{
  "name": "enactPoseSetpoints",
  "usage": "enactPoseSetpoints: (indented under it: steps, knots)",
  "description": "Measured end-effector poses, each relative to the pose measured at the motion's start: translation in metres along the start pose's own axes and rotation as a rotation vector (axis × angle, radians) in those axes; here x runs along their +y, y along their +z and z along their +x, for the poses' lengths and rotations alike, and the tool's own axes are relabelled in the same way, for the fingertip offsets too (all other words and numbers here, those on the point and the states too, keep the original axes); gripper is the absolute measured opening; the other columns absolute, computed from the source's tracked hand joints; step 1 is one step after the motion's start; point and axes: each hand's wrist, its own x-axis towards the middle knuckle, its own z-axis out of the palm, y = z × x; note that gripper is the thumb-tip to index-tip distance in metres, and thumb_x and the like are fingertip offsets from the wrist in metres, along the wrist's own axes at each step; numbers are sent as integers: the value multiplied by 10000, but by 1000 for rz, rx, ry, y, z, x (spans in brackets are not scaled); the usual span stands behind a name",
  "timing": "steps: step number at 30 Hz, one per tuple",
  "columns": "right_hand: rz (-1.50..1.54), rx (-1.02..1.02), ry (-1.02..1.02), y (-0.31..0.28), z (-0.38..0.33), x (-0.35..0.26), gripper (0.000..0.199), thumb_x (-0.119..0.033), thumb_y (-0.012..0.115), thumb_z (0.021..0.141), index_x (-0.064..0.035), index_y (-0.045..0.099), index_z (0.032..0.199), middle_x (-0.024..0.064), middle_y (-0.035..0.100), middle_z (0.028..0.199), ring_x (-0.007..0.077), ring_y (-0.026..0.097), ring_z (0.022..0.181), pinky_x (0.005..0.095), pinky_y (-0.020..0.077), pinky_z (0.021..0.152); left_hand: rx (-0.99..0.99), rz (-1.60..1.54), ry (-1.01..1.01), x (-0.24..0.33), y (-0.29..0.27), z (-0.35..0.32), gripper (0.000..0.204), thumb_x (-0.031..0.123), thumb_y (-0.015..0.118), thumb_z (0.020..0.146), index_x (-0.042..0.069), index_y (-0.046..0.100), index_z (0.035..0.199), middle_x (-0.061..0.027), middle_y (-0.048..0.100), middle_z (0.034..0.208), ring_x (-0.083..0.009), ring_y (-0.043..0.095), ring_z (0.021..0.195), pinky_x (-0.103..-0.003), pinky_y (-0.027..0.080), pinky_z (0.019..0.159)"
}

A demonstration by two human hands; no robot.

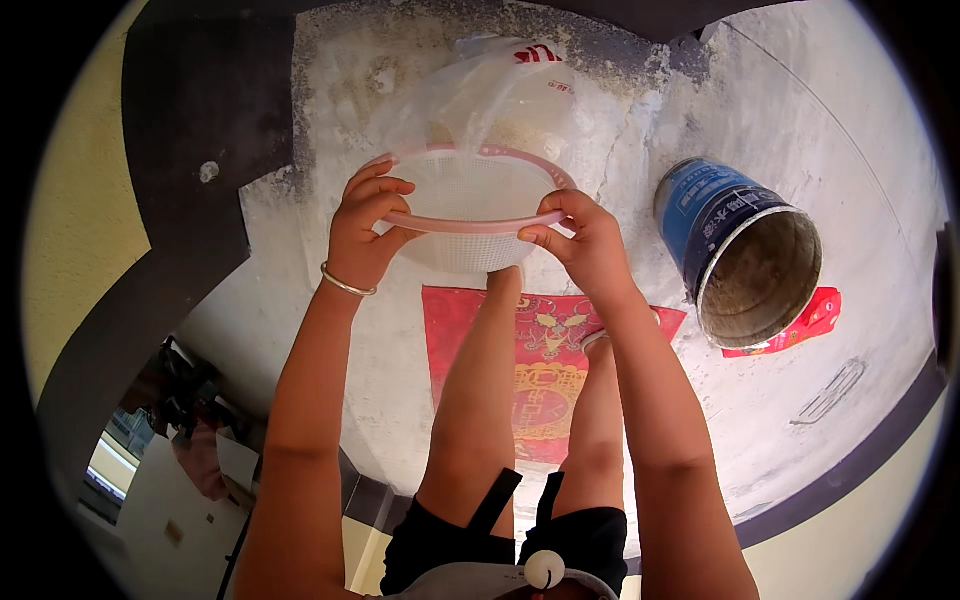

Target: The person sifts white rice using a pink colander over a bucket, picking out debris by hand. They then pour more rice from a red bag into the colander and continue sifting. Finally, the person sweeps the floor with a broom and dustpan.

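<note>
"Why are things sitting there?"

"The red mat (545,385) is lying beneath the legs (475,400), lower centre of the frame. The blue bucket (715,230) is resting at right, probably set aside. The mesh basket (460,247) is being held up in the upper middle, in front of the clear bag (450,105) — gripped at both ends, likely for balance. The left hand (368,220) is curling round the left rim; the right hand (580,235) is pinching the right end between thumb and fingers."

"What's escaping you?"

"Legs are hiding strips of mat; the basket is covering the bag's base — I can't tell whether they're touching."
</note>
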Motion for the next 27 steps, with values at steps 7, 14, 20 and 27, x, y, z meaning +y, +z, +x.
enactPoseSetpoints:
  steps: [7,14,20,27]
  knots:
    - [-182,24,-146,-31,-80,2,437,-241,829,619,-26,573,901,82,617,928,256,586,835,344,489,714,-126,-13,26,50,23,-53,233,24,762,592,75,590,741,-60,617,967,-320,509,1132,-401,456,875]
    - [-374,-48,218,-81,-199,69,556,-45,716,728,-49,503,1242,162,514,1302,335,571,1064,389,488,884,-362,68,303,43,151,-114,137,23,624,624,39,585,754,-77,602,869,-267,568,1038,-417,478,813]
    - [-506,-4,589,-128,-314,206,510,-142,659,797,-54,491,1271,184,570,1202,286,628,950,382,517,784,-368,304,759,1,255,-93,82,124,565,708,97,519,645,-33,547,780,-217,534,1143,-373,442,703]
    - [-358,279,915,-250,-387,294,438,-211,646,811,-55,548,1209,193,614,1140,326,621,993,391,493,846,-752,719,628,-6,284,-47,126,90,524,795,16,621,828,-148,567,1177,-267,283,1369,-553,280,1074]
